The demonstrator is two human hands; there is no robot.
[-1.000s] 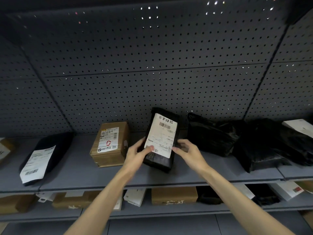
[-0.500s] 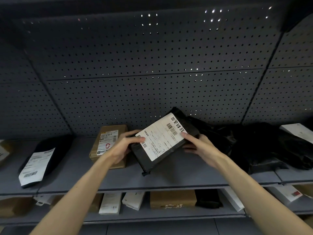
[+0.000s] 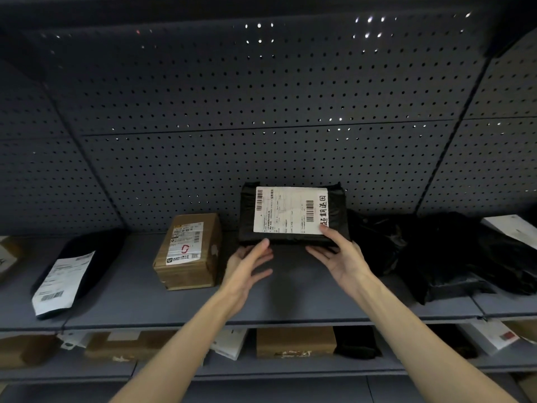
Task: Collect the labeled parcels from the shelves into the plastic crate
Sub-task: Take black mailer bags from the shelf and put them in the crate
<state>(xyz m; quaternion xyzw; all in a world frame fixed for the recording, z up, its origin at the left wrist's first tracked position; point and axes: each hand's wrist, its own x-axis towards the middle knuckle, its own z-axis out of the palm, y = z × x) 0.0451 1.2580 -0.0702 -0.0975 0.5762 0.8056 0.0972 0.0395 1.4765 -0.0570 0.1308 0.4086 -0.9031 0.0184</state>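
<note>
A black parcel (image 3: 337, 216) with a white barcode label stands on its long edge at the back of the grey shelf (image 3: 290, 301), leaning on the pegboard. My right hand (image 3: 340, 257) pinches its lower right corner, thumb on the label and fingers under the bottom edge. My left hand (image 3: 247, 263) is below the lower left corner with straight fingers, the fingertips just touching the edge. No crate is in view.
A labeled cardboard box (image 3: 189, 251) sits just left of my hands, and a flat black mailer (image 3: 72, 274) lies farther left. Crumpled black bags (image 3: 436, 254) fill the shelf's right side. More boxes and white parcels (image 3: 296, 341) lie on the lower shelf.
The black parcel turned from tilted in both hands to level, and moved back against the pegboard. My left hand has let go of its side and dropped to its bottom edge.
</note>
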